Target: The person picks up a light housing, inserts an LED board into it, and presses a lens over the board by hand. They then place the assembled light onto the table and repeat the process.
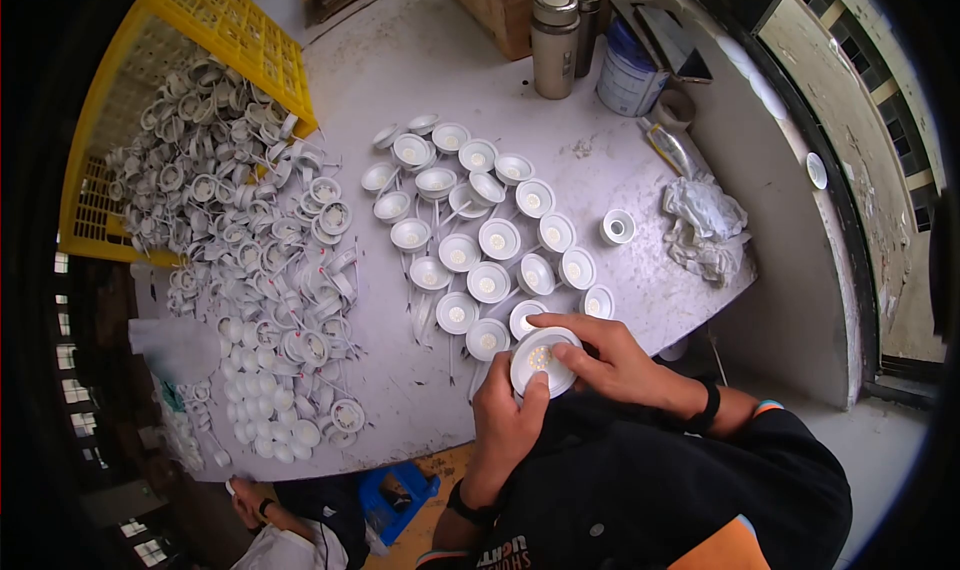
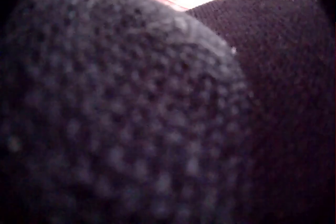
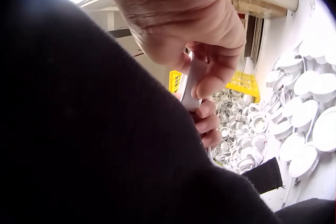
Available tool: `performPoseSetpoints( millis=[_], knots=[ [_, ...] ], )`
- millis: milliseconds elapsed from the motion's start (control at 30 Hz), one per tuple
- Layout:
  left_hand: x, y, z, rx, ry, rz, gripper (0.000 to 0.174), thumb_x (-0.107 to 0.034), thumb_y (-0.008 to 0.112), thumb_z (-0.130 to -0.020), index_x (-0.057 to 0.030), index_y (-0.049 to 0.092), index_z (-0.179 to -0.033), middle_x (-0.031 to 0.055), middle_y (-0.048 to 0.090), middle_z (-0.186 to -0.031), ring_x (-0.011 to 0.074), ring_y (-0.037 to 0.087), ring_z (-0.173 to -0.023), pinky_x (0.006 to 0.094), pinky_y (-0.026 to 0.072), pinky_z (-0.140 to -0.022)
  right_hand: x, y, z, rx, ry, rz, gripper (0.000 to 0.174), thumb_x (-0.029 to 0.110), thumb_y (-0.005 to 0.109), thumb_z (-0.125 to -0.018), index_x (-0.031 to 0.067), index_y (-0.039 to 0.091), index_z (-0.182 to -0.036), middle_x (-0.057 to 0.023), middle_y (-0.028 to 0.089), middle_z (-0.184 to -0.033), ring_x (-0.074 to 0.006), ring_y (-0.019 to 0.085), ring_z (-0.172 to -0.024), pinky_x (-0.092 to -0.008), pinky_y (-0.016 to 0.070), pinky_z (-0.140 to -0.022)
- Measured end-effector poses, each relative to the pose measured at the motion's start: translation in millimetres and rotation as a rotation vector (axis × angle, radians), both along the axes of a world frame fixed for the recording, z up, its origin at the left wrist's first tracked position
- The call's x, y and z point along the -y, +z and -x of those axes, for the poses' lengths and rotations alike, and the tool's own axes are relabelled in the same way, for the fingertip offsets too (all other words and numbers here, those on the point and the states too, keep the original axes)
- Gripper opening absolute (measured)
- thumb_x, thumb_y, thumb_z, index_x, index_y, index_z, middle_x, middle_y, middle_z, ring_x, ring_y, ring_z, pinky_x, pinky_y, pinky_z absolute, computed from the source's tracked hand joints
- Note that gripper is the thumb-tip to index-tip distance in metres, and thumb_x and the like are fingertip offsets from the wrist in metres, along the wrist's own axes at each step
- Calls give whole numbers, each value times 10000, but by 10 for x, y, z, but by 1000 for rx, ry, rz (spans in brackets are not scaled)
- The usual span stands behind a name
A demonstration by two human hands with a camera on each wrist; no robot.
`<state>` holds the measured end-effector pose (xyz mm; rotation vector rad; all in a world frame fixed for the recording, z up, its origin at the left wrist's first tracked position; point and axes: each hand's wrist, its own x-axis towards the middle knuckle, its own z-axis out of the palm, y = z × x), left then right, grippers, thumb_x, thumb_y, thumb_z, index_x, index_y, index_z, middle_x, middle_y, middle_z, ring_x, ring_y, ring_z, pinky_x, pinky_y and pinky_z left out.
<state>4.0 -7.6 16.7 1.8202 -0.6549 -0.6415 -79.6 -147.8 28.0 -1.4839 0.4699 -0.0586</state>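
Both hands grip one round white lamp housing point(image 1: 540, 358) at the near edge of the table, its face with small yellow dots turned up. The left hand point(image 1: 508, 420) holds its left and lower side, thumb on the face. On the upper right, the right hand point(image 1: 622, 368) has its thumb on the face and its fingers round the rim. In the right wrist view the right hand point(image 3: 194, 29) pinches the housing point(image 3: 194, 85) edge-on. Dark fabric point(image 2: 131, 103) fills most of the left wrist view. Similar lamps point(image 1: 488, 282) stand in rows just beyond the hands.
A yellow crate point(image 1: 85, 190) spills white housings point(image 1: 270, 260) over the table's left side; small white domes point(image 1: 265, 405) lie nearby. Farther back are a steel flask point(image 1: 555, 50) and a bucket point(image 1: 628, 80). A lone ring point(image 1: 618, 227) and crumpled plastic point(image 1: 705, 220) lie right. Another person's hand point(image 1: 250, 500) shows lower left.
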Motion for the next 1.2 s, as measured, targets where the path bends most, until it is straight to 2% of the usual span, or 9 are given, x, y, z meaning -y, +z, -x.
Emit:
performPoseSetpoints(
  millis=[167, 467, 633, 700, 767, 933, 1000, 1033, 1200],
  knots=[
    [-20, -9, -46, -63, -35, -33, 225, -140, 551, -788, 19, 513, -942, 205, 587, -812, 353, 590, -742, 395, 453, -656, -10, -43, 9, 100, 10, 224, 353, 114, 487, -869, 36, 500, -1213, -142, 595, -923, -165, 539, -624, -281, 435, -576],
    [-30, -147, -123, -145, -36, 43, 276, -193, 565, -849, 30, 518, -1006, 140, 604, -850, 199, 590, -764, 328, 458, -660, 45, -185, -29, 45, -52, 130, 358, 135, 476, -880, 47, 493, -1227, -127, 596, -916, -144, 513, -600, -273, 432, -563],
    [-6, -371, -361, -249, -41, -16, 268, -186, 565, -867, 44, 531, -1000, 116, 615, -884, 163, 584, -799, 292, 464, -695, 141, -400, -128, -144, -23, -205, 435, 222, 520, -889, 69, 430, -1287, -96, 583, -963, -102, 523, -643, -249, 452, -587],
    [60, -507, -576, -311, 10, -66, 307, -230, 555, -878, 37, 526, -1026, 69, 593, -905, 106, 551, -782, 233, 451, -653, 181, -594, -157, -60, -120, -98, 451, 223, 536, -882, 71, 423, -1291, -92, 566, -997, -101, 534, -676, -244, 455, -598],
    [203, -650, -815, -238, 53, -84, 293, -219, 569, -868, 39, 535, -1004, 93, 609, -882, 130, 574, -789, 255, 455, -662, 261, -631, -138, -41, -196, -66, 428, 183, 521, -890, 93, 416, -1294, -62, 523, -1117, -108, 560, -823, -250, 470, -659],
    [703, -962, -1250, -23, 66, -221, 311, -281, 592, -836, 16, 575, -928, 118, 641, -828, 195, 614, -778, 311, 462, -666, 338, -788, -116, -130, -165, -134, 349, 147, 548, -872, 67, 491, -1207, -47, 547, -1087, -98, 559, -802, -239, 467, -657],
    [881, -1049, -1345, 220, -19, -488, 355, -358, 589, -802, -9, 600, -863, 122, 651, -810, 264, 616, -752, 372, 464, -686, 338, -858, -82, -164, -148, -110, 321, 133, 553, -868, 56, 513, -1178, -43, 553, -1077, -94, 557, -799, -236, 466, -657],
    [947, -1106, -1388, 209, -50, -517, 370, -398, 586, -777, -34, 620, -835, 129, 644, -864, 316, 586, -831, 437, 432, -757, 331, -896, -60, -157, -176, -119, 302, 124, 562, -857, 46, 535, -1148, -53, 557, -1042, -91, 551, -764, -236, 468, -653],
    [1178, -1281, -1365, 428, -77, -670, 350, -398, 602, -768, -57, 635, -841, 117, 616, -939, 312, 501, -991, 445, 359, -852, 358, -960, 1, -181, -206, -100, 274, 111, 579, -838, 29, 574, -1100, -54, 575, -1006, -97, 540, -748, -241, 464, -666]
  ],
)
